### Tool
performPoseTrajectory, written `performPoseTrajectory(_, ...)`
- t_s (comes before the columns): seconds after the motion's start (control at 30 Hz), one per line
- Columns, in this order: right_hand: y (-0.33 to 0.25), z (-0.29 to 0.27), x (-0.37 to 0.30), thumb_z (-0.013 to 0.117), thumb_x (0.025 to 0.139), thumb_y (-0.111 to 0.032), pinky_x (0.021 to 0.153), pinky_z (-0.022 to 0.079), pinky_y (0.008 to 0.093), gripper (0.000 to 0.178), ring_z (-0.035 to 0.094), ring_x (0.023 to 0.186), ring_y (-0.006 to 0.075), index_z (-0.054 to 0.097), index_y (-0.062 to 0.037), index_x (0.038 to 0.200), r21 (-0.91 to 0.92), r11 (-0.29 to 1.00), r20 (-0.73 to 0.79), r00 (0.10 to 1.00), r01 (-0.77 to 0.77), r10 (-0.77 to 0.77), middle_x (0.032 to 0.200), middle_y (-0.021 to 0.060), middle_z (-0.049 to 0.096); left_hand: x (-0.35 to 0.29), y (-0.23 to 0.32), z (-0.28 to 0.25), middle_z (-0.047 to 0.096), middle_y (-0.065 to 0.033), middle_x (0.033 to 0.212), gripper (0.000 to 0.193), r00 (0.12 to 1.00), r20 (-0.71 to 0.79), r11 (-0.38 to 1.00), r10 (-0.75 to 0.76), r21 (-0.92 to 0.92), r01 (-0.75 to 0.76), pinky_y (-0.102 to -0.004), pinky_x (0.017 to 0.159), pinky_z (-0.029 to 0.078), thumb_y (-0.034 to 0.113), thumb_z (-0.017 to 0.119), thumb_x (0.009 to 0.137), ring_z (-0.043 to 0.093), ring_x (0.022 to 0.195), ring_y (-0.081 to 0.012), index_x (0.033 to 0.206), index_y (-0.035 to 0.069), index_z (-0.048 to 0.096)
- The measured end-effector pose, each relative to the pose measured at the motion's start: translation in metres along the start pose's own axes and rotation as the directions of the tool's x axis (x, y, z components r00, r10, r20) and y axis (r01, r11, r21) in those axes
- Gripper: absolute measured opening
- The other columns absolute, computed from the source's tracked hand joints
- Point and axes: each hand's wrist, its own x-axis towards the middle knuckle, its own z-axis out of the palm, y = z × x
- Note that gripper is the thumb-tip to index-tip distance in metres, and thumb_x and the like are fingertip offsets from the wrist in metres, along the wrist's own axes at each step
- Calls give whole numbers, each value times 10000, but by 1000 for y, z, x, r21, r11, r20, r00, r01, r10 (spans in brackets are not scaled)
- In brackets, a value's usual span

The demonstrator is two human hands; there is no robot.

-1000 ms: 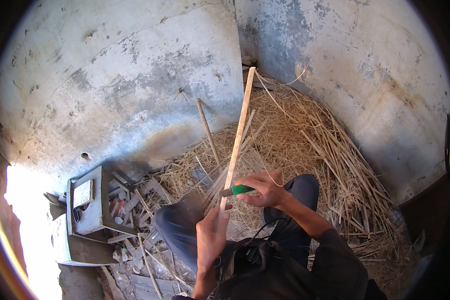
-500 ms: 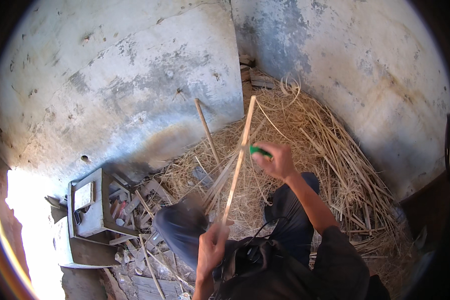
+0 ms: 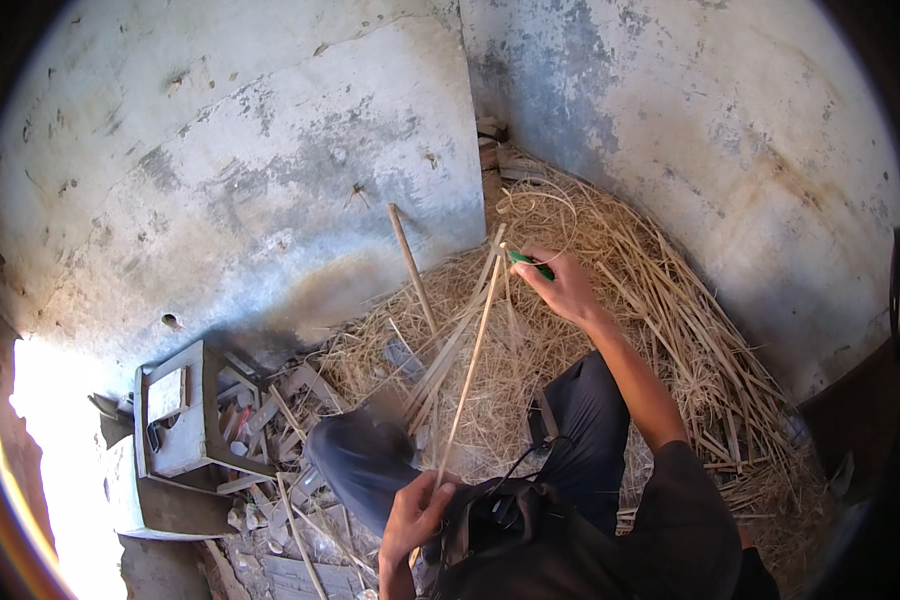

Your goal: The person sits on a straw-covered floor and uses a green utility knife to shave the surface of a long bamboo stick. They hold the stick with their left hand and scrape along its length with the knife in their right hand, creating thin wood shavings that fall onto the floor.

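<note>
Many pale shavings (image 3: 615,285) behind one slim stick (image 3: 473,370) between two knees (image 3: 360,455)

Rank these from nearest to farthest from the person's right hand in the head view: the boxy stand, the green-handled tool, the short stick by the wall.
1. Green-handled tool: held in the right hand.
2. Short stick: to the hand's left, by the wall.
3. Boxy stand: farther off, lower left.

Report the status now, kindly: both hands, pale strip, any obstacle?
Left hand gripping pale strip; right hand holding green-handled tool near strip's far end; no blockage seen.
</note>
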Motion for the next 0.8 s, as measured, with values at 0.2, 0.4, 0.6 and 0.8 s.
performPoseTrajectory(0.2, -15, 11, 2, 531, 1150, -442, 510, 306, 247, 447, 360, 554, 38, 766, -68, 1082, 654, 725, 189, 975, -216, 120, 625, -74, 430, 34, -10, 1, 743, -115, 919, 374, 955, -126, 948, 270, 209, -240, -374, 831, 575, 219, 771, 1008, 730, 888, -208, 1273, -17, 651)
performPoseTrajectory(0.4, -23, 14, -3, 544, 1149, -366, 524, 301, 236, 379, 378, 582, 35, 759, -55, 1123, 742, 645, 212, 977, -180, 29, 648, -68, 441, 74, 39, 23, 739, -121, 931, 437, 848, -202, 869, 490, 191, -456, -368, 809, 576, 210, 750, 1034, 744, 886, -212, 1388, 6, 596)
performPoseTrajectory(0.6, -23, -4, -7, 693, 1047, -386, 542, 344, 278, 361, 427, 577, 64, 799, -54, 1140, 524, 852, 173, 979, 3, -110, 664, -57, 534, 91, 67, 26, 642, 15, 864, 339, 910, -237, 925, 340, -90, -369, -238, 656, 456, 172, 685, 1086, 557, 727, -49, 1381, 5, 692)
performPoseTrajectory(0.8, 8, -39, -7, 739, 1010, -461, 566, 426, 312, 411, 574, 606, 100, 815, -82, 1150, -24, 997, 123, 989, -76, 78, 715, -18, 675, 71, 82, 13, 614, 52, 822, 337, 793, -492, 901, 360, -39, -433, -227, 590, 395, 150, 714, 1071, 507, 731, -15, 1359, -25, 721)
